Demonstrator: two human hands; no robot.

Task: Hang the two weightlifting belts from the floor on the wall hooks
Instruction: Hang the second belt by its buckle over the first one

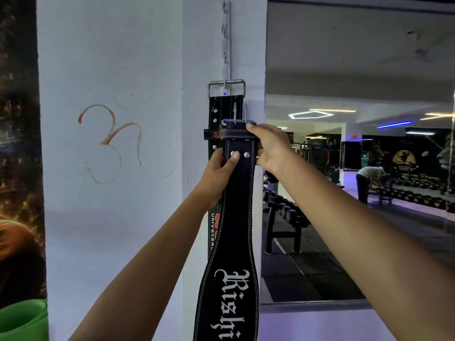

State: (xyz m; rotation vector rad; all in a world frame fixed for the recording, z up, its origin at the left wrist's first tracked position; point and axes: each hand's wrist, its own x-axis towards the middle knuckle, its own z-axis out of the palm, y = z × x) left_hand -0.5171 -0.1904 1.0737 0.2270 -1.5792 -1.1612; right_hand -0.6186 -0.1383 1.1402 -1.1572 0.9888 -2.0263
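A white strip of wall hooks runs down the white pillar. One black belt hangs from a hook by its metal buckle, flat against the wall. In front of it I hold a second black belt with white gothic lettering, its buckle end raised to about the middle of the hanging belt. My left hand grips this belt's left edge just below the rivets. My right hand holds the buckle end from the right, fingers on the top loop.
A large mirror to the right of the pillar reflects the gym, dumbbell racks and a person bending over. A dark poster covers the wall at far left, with something green at the bottom left corner.
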